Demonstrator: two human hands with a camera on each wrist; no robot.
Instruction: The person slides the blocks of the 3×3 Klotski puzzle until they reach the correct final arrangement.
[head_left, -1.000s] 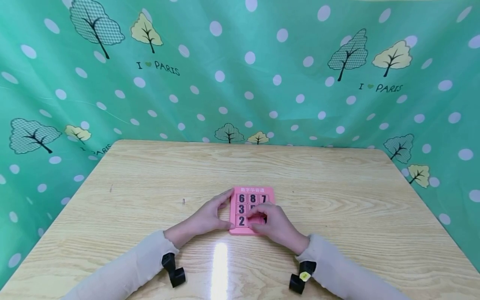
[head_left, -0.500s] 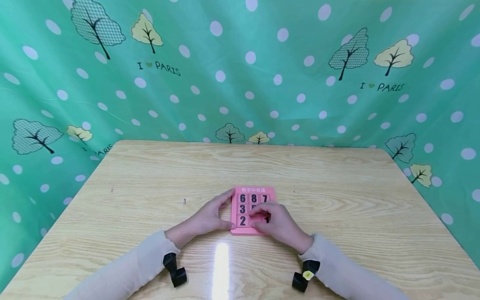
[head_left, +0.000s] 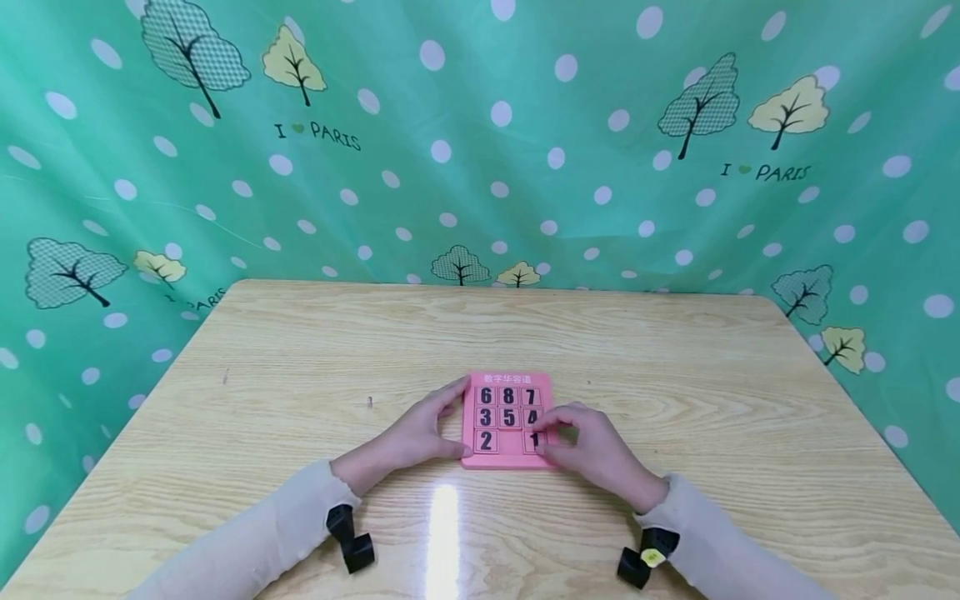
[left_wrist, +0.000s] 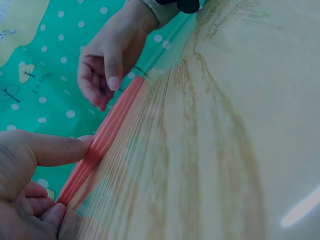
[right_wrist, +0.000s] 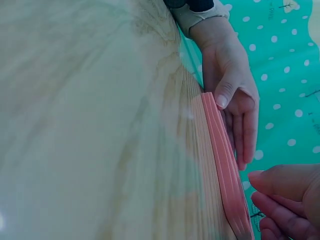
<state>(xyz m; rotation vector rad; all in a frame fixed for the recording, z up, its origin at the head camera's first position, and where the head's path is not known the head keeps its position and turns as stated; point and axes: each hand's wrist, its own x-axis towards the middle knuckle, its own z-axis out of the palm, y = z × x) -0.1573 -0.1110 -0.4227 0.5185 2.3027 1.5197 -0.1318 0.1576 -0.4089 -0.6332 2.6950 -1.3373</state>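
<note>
A pink sliding number puzzle [head_left: 510, 463] lies flat on the table. Its tiles read 6, 8, 7 in the top row, then 3, 5 and a partly covered 4 [head_left: 532, 417]. The bottom row has 2 [head_left: 486, 442], a bare middle slot and 1 [head_left: 535, 442]. Along the frame's left edge, my left hand [head_left: 416, 433] has its thumb near the lower corner and its forefinger at the upper one. My right hand [head_left: 592, 446] is over the right edge, with thumb and forefinger apart near tiles 4 and 1. Contact with a tile cannot be made out.
The light wood table [head_left: 300, 350] extends around the puzzle. Behind it hangs a green dotted cloth [head_left: 405, 200] printed with trees. Each sleeve carries a black wrist camera, one on the left [head_left: 351, 540] and one on the right [head_left: 647, 554].
My right hand has moved to the right across the puzzle, uncovering tile 5, the bare slot and more of tiles 4 and 1. My left hand keeps its place.
</note>
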